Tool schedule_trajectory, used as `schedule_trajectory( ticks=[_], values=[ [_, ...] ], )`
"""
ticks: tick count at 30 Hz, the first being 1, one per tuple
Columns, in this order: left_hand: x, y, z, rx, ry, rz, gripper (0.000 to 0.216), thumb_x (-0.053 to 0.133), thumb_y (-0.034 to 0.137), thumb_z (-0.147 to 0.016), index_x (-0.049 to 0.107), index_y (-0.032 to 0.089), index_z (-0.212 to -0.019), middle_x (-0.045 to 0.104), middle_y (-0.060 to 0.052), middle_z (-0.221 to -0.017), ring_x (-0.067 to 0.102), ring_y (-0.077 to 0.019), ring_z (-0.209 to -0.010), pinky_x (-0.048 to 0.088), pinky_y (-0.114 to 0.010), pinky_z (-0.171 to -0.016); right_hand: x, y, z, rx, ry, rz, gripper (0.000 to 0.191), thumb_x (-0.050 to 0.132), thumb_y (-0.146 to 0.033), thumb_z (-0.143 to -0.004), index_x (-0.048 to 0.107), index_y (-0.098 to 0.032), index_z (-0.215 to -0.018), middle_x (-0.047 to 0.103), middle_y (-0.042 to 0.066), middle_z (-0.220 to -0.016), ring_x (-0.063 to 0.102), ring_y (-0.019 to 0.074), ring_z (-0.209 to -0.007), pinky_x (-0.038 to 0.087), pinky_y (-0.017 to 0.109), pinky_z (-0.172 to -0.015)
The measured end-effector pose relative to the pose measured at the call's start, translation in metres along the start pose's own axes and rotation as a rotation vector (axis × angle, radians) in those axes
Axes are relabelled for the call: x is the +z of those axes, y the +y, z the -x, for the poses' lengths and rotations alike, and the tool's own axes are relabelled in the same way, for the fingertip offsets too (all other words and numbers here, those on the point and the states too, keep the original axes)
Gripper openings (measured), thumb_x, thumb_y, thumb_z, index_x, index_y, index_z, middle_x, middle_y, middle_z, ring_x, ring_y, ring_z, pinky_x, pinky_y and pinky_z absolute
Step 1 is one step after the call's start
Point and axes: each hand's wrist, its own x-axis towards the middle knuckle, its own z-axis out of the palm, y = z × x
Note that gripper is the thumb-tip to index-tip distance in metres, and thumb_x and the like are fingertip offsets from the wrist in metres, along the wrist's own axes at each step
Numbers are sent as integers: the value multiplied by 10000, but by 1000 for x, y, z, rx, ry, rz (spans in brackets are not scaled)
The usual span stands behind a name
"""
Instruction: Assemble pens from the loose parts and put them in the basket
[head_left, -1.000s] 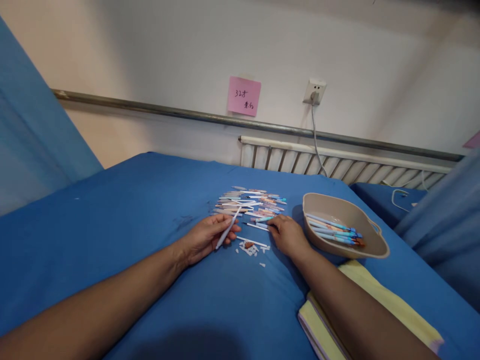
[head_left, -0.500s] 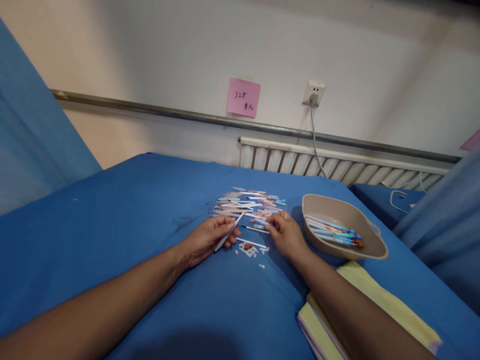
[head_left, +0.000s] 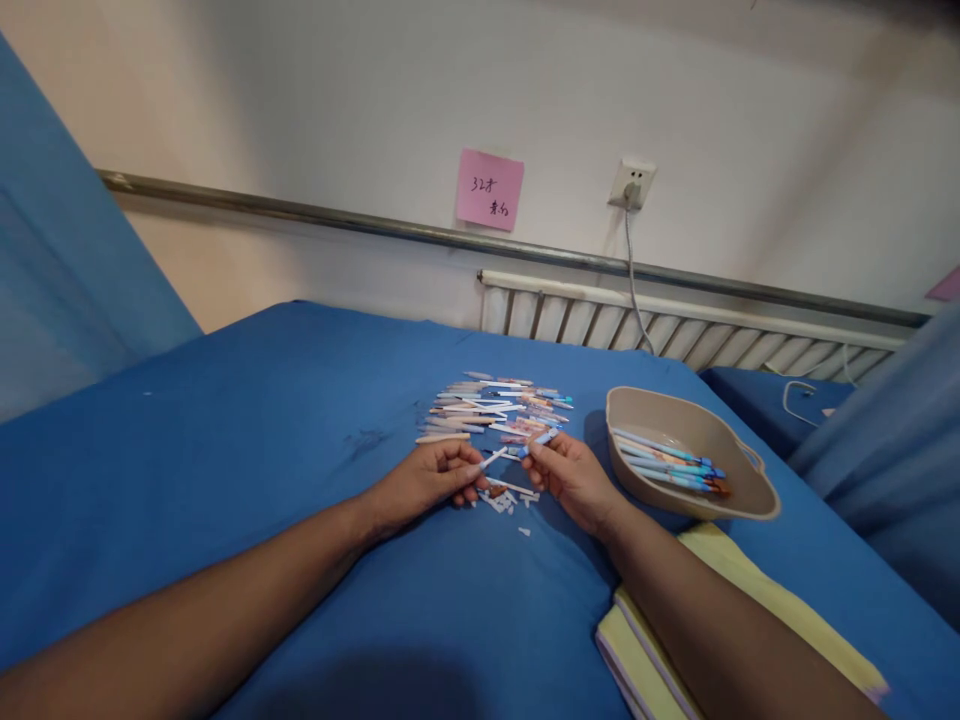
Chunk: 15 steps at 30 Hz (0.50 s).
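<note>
My left hand (head_left: 442, 475) pinches a pen's lower part, mostly covered by the fingers, with a thin white refill (head_left: 495, 457) sticking out toward the right. Facing it, my right hand (head_left: 566, 475) is closed on a blue pen barrel (head_left: 541, 440), whose far end points up and right. The refill's tip and the barrel are close together but apart. Just beyond both hands lies a loose pile of pen parts and white refills (head_left: 499, 410). Small white pieces (head_left: 496, 502), with a brown one among them, lie between and below the hands, partly hidden by my left fingers.
A beige basket (head_left: 694, 415) at the right contains several pens (head_left: 667, 465). In front of it lies a folded yellow cloth (head_left: 727, 560), under my right forearm. A blue sheet (head_left: 300, 420) covers the surface. Behind are a radiator (head_left: 570, 310) and a metal rail (head_left: 337, 220).
My right hand has picked the blue pen barrel up from beside the pile and raised it. My left hand has turned, so the refill now points more to the right, toward that barrel.
</note>
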Motion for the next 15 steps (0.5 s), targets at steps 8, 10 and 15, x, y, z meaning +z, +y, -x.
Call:
schedule_trajectory(
  ticks=[8, 10, 15],
  values=[
    [3, 3, 2, -14, -15, -65, 268, 663, 366, -747, 582, 138, -864, 684, -41, -756, 569, -93, -559, 434, -221, -554, -1, 1, 1, -9, -12, 5, 284, 722, -394, -678, 593, -175, -805, 636, -8, -679, 491, 76, -512, 344, 204, -493],
    [3, 2, 2, -11, -21, -69, 258, 661, 359, -751, 585, 140, -864, 685, -40, -755, 568, -92, -555, 433, -218, -551, 0, 1, 1, -16, -25, 9, 275, 725, -387, -676, 598, -174, -794, 633, -9, -677, 494, 77, -517, 348, 205, -499],
    [3, 2, 3, 0, -47, -78, 226, 658, 340, -759, 609, 140, -853, 676, -34, -747, 559, -86, -566, 422, -203, -543, -1, 2, 1, -17, -35, 30, 270, 726, -385, -674, 606, -179, -800, 632, -3, -690, 497, 81, -525, 358, 209, -504]
  ],
)
